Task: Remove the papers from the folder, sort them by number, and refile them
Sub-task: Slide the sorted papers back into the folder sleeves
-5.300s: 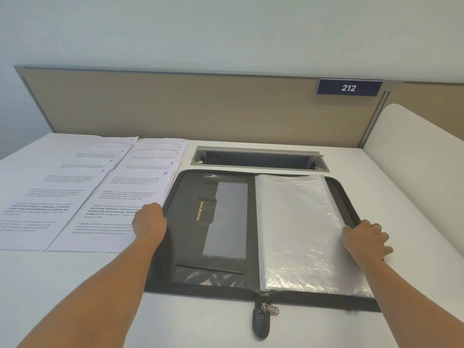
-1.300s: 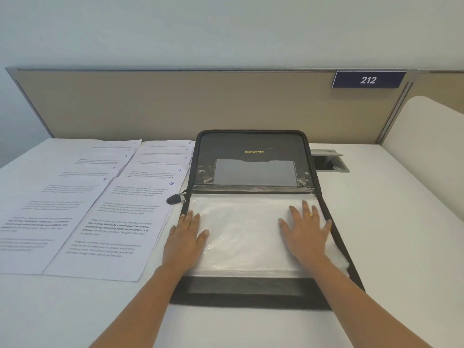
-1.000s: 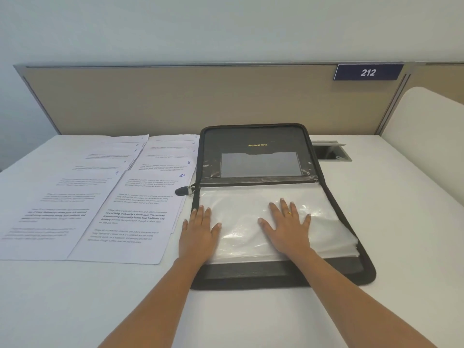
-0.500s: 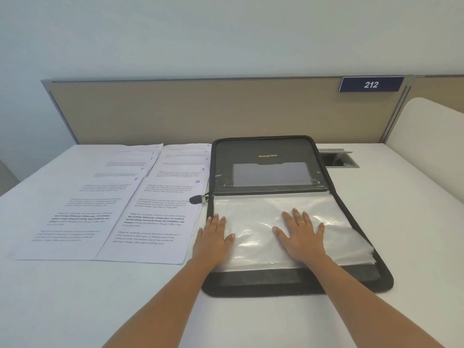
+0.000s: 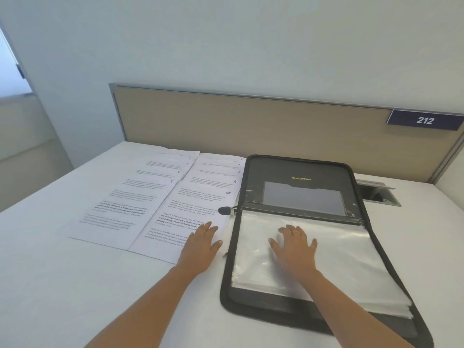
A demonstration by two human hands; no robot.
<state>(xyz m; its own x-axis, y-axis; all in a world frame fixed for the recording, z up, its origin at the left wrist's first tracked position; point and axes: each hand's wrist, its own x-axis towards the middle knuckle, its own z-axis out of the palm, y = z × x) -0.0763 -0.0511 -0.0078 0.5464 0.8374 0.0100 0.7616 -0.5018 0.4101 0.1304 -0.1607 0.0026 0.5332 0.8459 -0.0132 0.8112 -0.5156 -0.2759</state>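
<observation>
Right hand [image 5: 295, 247] flat on the clear sleeves [image 5: 351, 267], fingers spread, clamped on nothing. Left hand [image 5: 200, 244] flat on the near-right corner of the papers [image 5: 180, 212], fingers straight and close together, thumb out. Folder [image 5: 253, 308] lies open on the desk [image 5: 75, 285], right of the papers, edges touching. Papers fanned in two columns, handwritten 8, 9 and 10 readable. Zip pull [image 5: 224, 210] rests on the papers. Far: divider panel [image 5: 251, 121], sign 212 [image 5: 424, 120].

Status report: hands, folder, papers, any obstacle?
Left hand flat on papers. Right hand flat on clear sleeves. Folder open, papers outside, left of it. Nothing blocking.
</observation>
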